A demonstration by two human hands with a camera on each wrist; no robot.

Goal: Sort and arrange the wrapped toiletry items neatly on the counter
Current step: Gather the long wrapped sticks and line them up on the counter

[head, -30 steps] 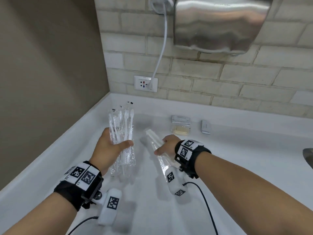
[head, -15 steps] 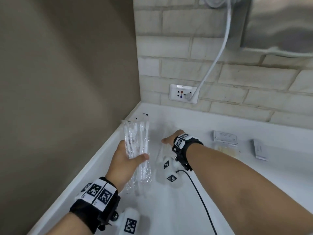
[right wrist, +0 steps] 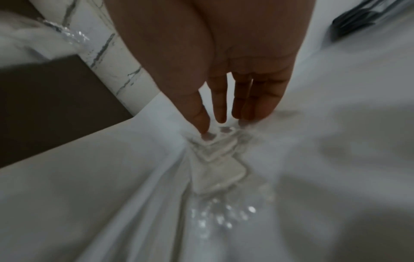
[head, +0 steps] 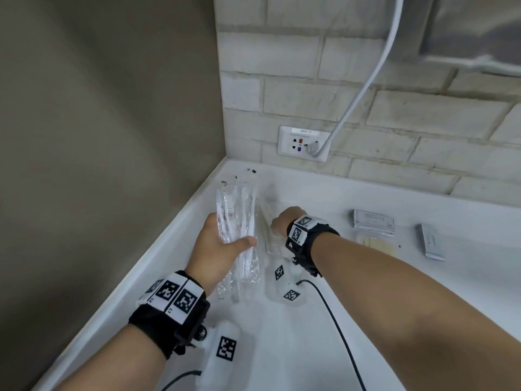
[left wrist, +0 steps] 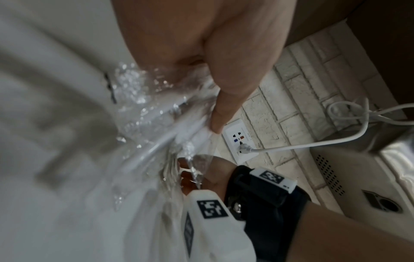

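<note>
My left hand (head: 218, 249) grips a bundle of clear-wrapped white toothbrushes (head: 239, 213) upright over the white counter (head: 366, 320), near the left corner. The left wrist view shows its thumb (left wrist: 224, 109) pressed across that crinkled bundle (left wrist: 156, 124). Just to the right, a single long clear-wrapped item (head: 267, 235) lies flat on the counter. My right hand (head: 282, 221) reaches over it. In the right wrist view the right hand (right wrist: 224, 115) has straight fingers, and their tips touch the far end of the wrapped item (right wrist: 215, 159).
Flat sachets (head: 373, 221) are stacked at the back right, with a yellowish packet (head: 377, 245) in front and a grey sachet (head: 431, 244) further right. A wall socket (head: 304, 143) with a white cable (head: 366, 83) is behind. A brown side wall (head: 112, 136) bounds the left.
My view has swung left toward the corner. The right hand has carried the single wrapped item forward and laid it on the counter, its fingers now straight. The left hand's bundle stays held.
</note>
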